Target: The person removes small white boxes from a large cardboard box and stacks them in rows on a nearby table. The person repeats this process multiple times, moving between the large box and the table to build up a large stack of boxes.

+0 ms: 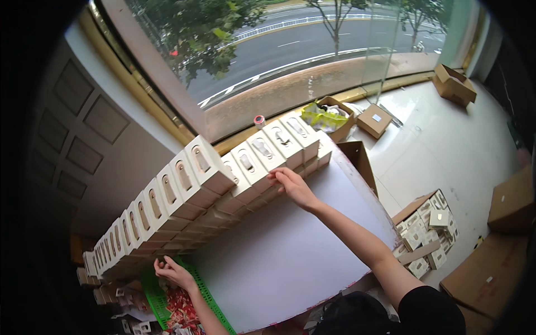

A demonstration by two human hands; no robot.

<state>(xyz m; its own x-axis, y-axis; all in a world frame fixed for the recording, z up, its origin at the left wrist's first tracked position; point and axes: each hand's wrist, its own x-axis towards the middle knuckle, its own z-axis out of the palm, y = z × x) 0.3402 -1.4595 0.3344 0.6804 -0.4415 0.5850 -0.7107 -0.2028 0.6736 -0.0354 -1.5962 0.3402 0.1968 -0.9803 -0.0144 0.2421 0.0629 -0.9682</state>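
Note:
Small white boxes with oval cut-out windows stand stacked in a long row along the far and left edge of a white table (290,245). My right hand (295,188) is at the front of the right-hand white boxes (262,149), its fingertips drawn together; anything between them is too small to make out. Farther left, my left hand (174,273) hovers over the rim of a green plastic basket (154,298), fingers loosely bent and apart, with nothing visible in them. Small red-and-white pieces (183,307) lie in the basket, partly behind my left forearm.
A roll of tape (259,121) sits behind the boxes by the window. On the floor to the right, a carton (416,206) holds several white boxes. More cardboard boxes (455,86) stand around the floor, and a yellow-and-white bag (324,118) lies beyond the table.

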